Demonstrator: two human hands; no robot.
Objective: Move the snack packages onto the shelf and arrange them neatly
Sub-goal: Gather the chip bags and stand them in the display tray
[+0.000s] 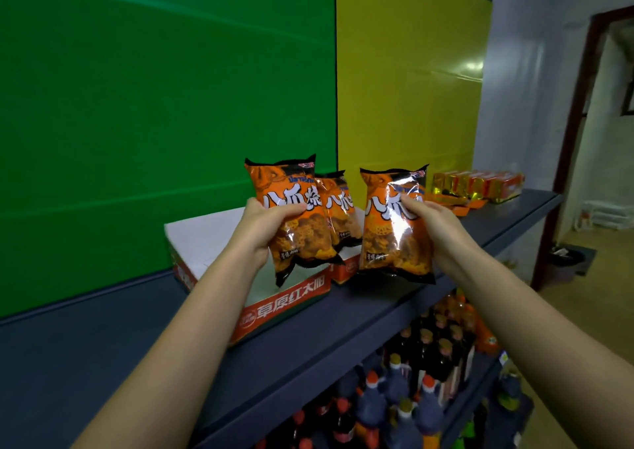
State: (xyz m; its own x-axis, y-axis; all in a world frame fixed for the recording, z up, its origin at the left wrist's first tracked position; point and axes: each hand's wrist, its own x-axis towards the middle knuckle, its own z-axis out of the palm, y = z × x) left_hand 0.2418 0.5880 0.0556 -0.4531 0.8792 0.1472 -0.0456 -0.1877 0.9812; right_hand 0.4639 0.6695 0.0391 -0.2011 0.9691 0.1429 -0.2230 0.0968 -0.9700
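My left hand [262, 229] grips two orange snack packages: a front one [291, 201] and a second one [339, 208] tucked behind it. They hang upright over a shallow cardboard tray [284, 308] with red printed sides that sits on the dark blue shelf [103, 345]. My right hand [435, 229] holds a third orange snack package [391, 239] upright, just right of the tray and above the shelf's front part. All three packages show white characters on their fronts.
Further right along the shelf lie red and gold packaged goods [480, 184]. Green [154, 105] and yellow [408, 88] panels back the shelf. Below it, a lower shelf holds several dark bottles [411, 380] with orange caps. A doorway [603, 140] opens at far right.
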